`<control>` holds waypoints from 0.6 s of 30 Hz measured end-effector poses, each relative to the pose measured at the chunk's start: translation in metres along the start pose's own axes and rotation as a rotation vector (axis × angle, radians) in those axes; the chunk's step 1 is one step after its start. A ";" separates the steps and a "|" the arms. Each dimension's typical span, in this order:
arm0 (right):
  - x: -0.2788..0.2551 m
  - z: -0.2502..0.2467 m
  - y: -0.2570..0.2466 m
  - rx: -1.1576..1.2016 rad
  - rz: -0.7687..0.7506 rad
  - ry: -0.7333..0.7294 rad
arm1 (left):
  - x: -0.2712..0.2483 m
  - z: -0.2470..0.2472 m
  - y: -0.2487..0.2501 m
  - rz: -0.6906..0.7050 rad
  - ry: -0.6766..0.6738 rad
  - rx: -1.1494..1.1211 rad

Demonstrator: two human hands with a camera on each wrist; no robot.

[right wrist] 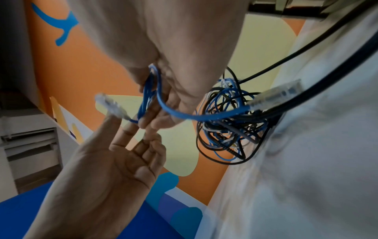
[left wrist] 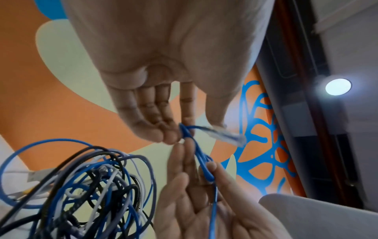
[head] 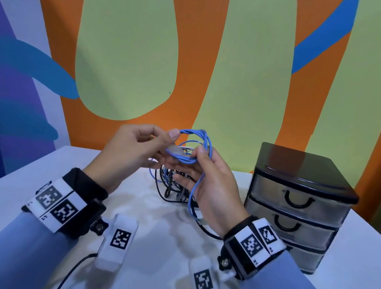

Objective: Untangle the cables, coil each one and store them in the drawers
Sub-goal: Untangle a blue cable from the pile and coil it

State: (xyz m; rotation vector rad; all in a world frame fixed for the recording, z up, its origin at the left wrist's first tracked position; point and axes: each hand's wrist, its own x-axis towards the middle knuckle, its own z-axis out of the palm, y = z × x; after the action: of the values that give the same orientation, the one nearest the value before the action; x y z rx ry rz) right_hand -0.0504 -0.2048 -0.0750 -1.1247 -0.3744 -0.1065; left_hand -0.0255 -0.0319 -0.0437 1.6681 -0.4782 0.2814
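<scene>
A light blue cable (head: 200,136) is gathered in loops in the air between both hands. My left hand (head: 160,145) pinches it near its clear plug (left wrist: 225,136) with thumb and forefinger. My right hand (head: 192,161) holds the loops, thumb on top and fingers underneath; the blue cable (right wrist: 184,114) runs round them, and its other clear plug (right wrist: 280,95) lies on the table. Under the hands sits the tangle (head: 171,188) of black, white and blue cables, also visible as the tangle (left wrist: 92,186). The black drawer unit (head: 300,183) stands to the right with its three drawers shut.
The white table (head: 160,237) runs back to a painted wall close behind the tangle. A black cable trails from the tangle toward my right wrist. The drawer unit stands near the table's right edge.
</scene>
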 end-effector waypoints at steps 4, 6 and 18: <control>0.000 -0.003 0.004 -0.114 0.065 -0.064 | 0.003 -0.005 -0.003 0.004 0.046 0.058; 0.001 -0.006 0.001 -0.167 0.100 -0.073 | 0.005 -0.009 -0.006 0.041 0.048 0.136; 0.004 -0.014 -0.022 0.236 0.163 -0.107 | -0.003 -0.001 -0.012 0.388 -0.105 0.568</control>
State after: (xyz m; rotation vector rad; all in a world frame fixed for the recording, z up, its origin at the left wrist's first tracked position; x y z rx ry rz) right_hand -0.0491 -0.2264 -0.0598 -0.9247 -0.3784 0.1393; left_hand -0.0225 -0.0291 -0.0560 2.1396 -0.8609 0.6638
